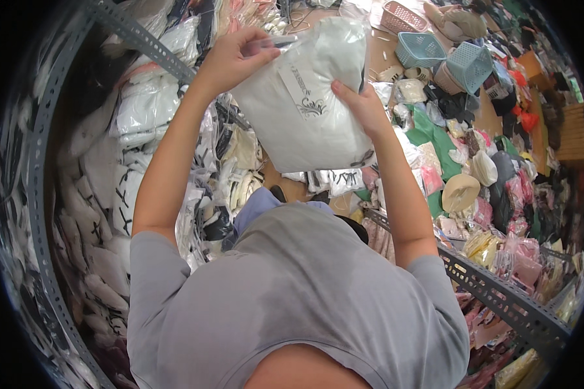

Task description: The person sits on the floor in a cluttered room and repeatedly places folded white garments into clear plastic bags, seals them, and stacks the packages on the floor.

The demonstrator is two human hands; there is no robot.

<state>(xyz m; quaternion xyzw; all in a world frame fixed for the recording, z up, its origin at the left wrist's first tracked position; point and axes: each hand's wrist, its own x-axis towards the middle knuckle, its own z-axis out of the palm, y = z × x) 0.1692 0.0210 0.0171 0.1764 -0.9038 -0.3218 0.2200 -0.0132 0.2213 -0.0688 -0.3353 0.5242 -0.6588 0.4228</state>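
A folded white garment in a clear plastic bag (272,123) is held up in front of my chest. A pale tag and a dark printed design show on its front. My right hand (363,110) grips the bag's right side, thumb pressed on the front and fingers hidden behind it. At the upper left corner, my left hand (237,61) is closed with thumb and fingers together on the clear plastic edge of the bag.
Grey slotted metal shelf posts (39,162) stand at left, with bagged white garments (149,104) piled beside them. A metal rail (499,292) runs at lower right. Plastic baskets, one pink (402,17) and one blue (420,50), stand at upper right among floor piles. A tan hat (461,193) lies there.
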